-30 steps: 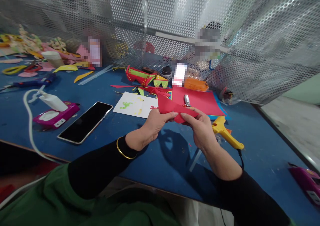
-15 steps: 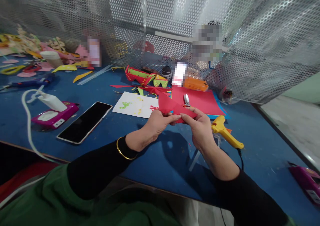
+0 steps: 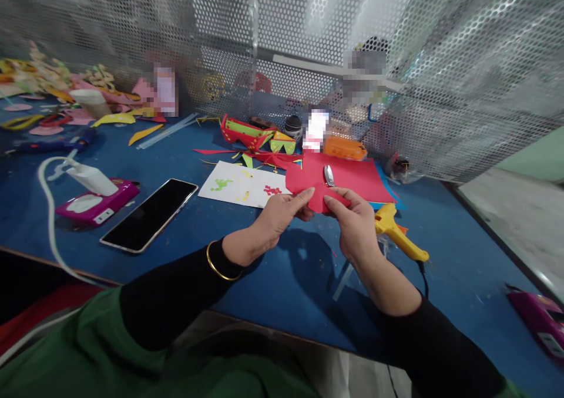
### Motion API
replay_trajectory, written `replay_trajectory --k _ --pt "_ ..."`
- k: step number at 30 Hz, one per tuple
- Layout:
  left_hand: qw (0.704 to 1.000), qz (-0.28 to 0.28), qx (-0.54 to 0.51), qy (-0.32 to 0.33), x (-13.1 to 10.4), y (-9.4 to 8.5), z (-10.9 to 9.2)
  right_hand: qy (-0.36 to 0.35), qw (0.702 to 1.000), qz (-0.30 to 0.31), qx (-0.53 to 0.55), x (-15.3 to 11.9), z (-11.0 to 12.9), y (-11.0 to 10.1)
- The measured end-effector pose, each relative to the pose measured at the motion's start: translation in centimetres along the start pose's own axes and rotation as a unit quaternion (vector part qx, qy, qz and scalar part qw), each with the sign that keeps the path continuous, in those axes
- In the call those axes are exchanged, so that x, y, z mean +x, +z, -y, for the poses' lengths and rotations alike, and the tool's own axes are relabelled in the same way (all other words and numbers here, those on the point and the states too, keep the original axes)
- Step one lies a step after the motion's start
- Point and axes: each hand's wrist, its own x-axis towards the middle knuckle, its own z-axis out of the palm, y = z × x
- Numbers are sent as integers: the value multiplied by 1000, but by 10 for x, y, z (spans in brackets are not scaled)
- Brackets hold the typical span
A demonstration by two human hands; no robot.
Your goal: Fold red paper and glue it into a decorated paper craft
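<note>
A red piece of craft foam or paper [image 3: 318, 201] is pinched between both hands above the blue table [image 3: 264, 292]. My left hand [image 3: 278, 216] grips its left part, thumb on top. On the other side, my right hand [image 3: 355, 225] holds it with thumb and bent fingers. Just behind it a pair of scissors [image 3: 328, 175] shows its blades over a red sheet [image 3: 361, 178]; their handles are hidden. A white card [image 3: 240, 184] with small green, yellow and red cut-outs lies beyond my left hand. To the right of my right hand rests a yellow glue gun [image 3: 400, 233].
A black-screened phone [image 3: 150, 216] and a purple power strip [image 3: 99, 204] with a white charger lie at left. Red and green paper glasses [image 3: 247, 132], an orange case [image 3: 345, 148] and a lit phone [image 3: 316, 129] stand along the perforated metal screen [image 3: 299, 34].
The red piece has been flattened or turned, and the small blue spot on it no longer shows. My hands have moved slightly apart, still holding it.
</note>
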Motion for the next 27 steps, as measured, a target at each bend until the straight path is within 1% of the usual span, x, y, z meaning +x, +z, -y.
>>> replay_trajectory --k 4,8,10,14,17,21,25,27 --pt "1000 -10 15 2 -1 1 -2 -16 999 -2 -31 0 -2 -1" --pt "999 -25 33 19 -4 0 -3 -29 997 20 -67 1 -5 -2" --pt "999 -24 36 20 -4 0 -3 -27 997 25 -67 2 -6 -3" --pt "1000 -17 19 3 -2 1 -1 -20 998 2 -54 2 -5 -3" --pt "1000 -25 16 6 -1 0 0 -28 998 -9 -63 1 -5 -2" --pt "999 -33 41 13 -2 0 -3 -25 998 19 -54 1 -4 -1" --pt "997 -10 78 -9 -4 -1 -7 -18 998 27 -48 3 -2 -3" --pt "997 -5 80 -15 -4 -2 -8 -12 998 31 -48 5 -2 -4"
